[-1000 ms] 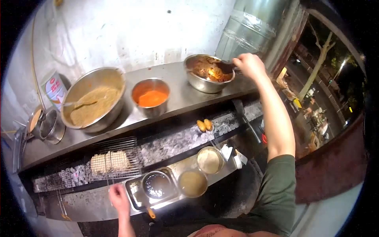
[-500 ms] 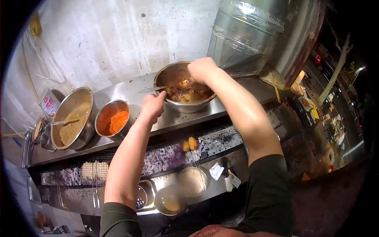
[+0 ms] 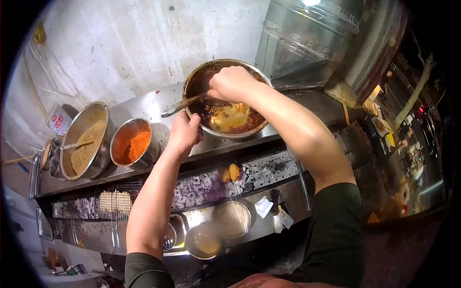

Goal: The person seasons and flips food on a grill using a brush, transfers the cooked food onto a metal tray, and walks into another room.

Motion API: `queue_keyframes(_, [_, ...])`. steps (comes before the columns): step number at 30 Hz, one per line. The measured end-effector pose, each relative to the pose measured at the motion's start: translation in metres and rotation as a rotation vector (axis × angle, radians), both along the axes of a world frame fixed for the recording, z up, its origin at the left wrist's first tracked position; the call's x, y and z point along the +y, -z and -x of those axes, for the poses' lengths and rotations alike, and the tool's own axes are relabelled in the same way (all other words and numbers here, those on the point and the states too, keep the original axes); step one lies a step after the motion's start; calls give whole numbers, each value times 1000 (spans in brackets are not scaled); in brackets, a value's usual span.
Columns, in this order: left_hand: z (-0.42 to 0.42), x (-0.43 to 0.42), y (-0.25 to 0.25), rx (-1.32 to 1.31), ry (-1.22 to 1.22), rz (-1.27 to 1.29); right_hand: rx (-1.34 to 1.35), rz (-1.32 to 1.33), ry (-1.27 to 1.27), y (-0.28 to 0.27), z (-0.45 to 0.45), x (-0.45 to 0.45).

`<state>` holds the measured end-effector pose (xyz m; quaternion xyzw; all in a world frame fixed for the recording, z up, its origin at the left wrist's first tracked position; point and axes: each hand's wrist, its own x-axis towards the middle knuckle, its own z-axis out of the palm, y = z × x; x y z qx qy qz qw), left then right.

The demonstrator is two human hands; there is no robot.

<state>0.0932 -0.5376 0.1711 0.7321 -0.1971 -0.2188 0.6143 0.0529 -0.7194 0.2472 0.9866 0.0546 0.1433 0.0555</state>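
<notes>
A large steel mixing bowl (image 3: 259, 129) with reddish-brown, oily sauce (image 3: 229, 117) stands on the steel shelf by the wall. My left hand (image 3: 185, 132) is closed on its near left rim, thumb up. My right hand (image 3: 234, 85) is inside the bowl, fingers curled down above the sauce; what they hold is hidden. A utensil handle (image 3: 175, 109) lies across the left rim, its inner end running close under my right fingers. I cannot tell whether they grip it. To the left are a steel pot of orange-red powder (image 3: 139, 144) and a tilted bowl of tan powder (image 3: 89, 149) with a spoon.
Below the shelf runs a charcoal grill (image 3: 197, 189) with a wire rack of pale food (image 3: 115, 201) and two golden skewered pieces (image 3: 233, 172). Nearer me sit round pans (image 3: 231, 220). A wrapped metal duct (image 3: 307, 43) rises behind on the right, above a street drop-off.
My right hand has moved left inside the bowl. More of the oily sauce shows, and the utensil handle lies at a steeper slant. My left hand stays at the rim.
</notes>
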Motion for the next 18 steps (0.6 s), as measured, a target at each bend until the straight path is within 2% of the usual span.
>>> queue_keyframes(11, [-2,4,12,-2,6,82,254,-154,-73,-3,17,-8])
queue_keyframes(12, [-3,5,12,14,16,100,273,-195,-50,-14,23,-13])
queue_keyframes(14, [-2,6,12,2,25,39,327,-107,123,-38,23,-21])
queue_keyframes(16, [6,7,6,-22,37,47,224,84,326,-58,36,-26])
queue_keyframes(18, [8,7,3,-23,42,41,225,65,357,-50,36,-25])
